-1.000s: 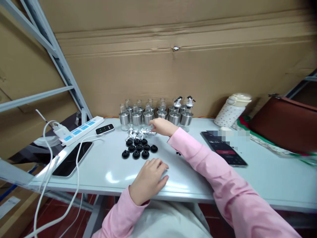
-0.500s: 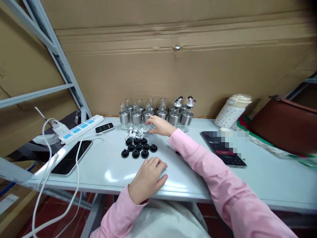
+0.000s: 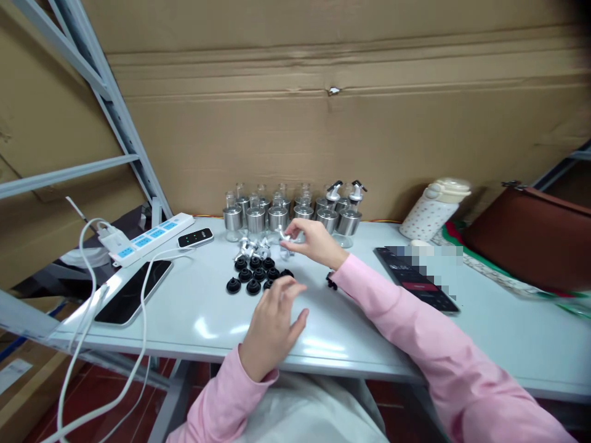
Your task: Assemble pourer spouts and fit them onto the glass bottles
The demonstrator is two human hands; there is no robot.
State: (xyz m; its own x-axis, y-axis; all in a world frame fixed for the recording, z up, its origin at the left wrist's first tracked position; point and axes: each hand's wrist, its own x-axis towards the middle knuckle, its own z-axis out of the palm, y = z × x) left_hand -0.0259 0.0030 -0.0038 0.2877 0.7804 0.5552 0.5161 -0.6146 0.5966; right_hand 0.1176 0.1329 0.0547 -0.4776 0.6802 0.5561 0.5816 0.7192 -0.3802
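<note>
My right hand pinches a silver pourer spout between thumb and fingers, lifted in front of the bottles. Beside it to the left lies a small pile of silver spouts. Fingers apart and holding nothing, my left hand hovers over the near right side of several black ringed stoppers, partly hiding them. Behind stand two rows of glass bottles with steel sleeves. Two at the right end carry pourers with black levers. Small black pieces lie by my right sleeve.
To the left are a power strip, a small black-faced device, a phone and white cables. A tablet, dotted flask and brown bag occupy the right. Cardboard walls the back.
My right hand has drawn back slightly from the spout pile, with a silver spout now visible in its fingers. My left hand has risen and moved forward toward the black stoppers.
</note>
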